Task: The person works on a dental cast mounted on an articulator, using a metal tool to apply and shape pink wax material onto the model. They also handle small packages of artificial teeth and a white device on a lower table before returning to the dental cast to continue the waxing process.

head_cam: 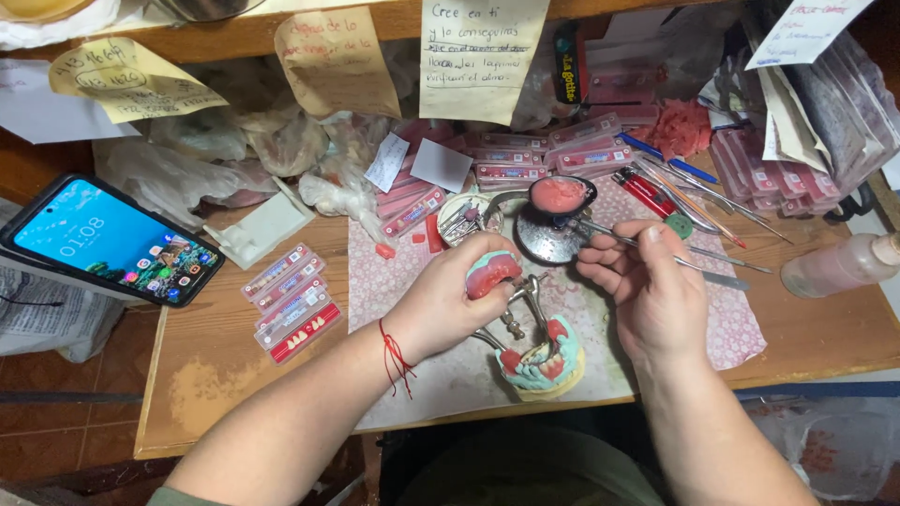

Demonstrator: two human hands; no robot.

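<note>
Cluttered wooden table (211, 361) carried a metal dental articulator with turquoise plaster casts (541, 361).
Left hand (450, 305) clamped its pink-and-turquoise upper cast (491, 272); right hand (649, 290) pinched a thin metal wax tool (708, 255).

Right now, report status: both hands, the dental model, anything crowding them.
Left hand gripping the upper half of the green-and-pink dental model on its metal hinged frame. Right hand holding a thin metal tool. Round metal dish of pink wax close ahead.
</note>
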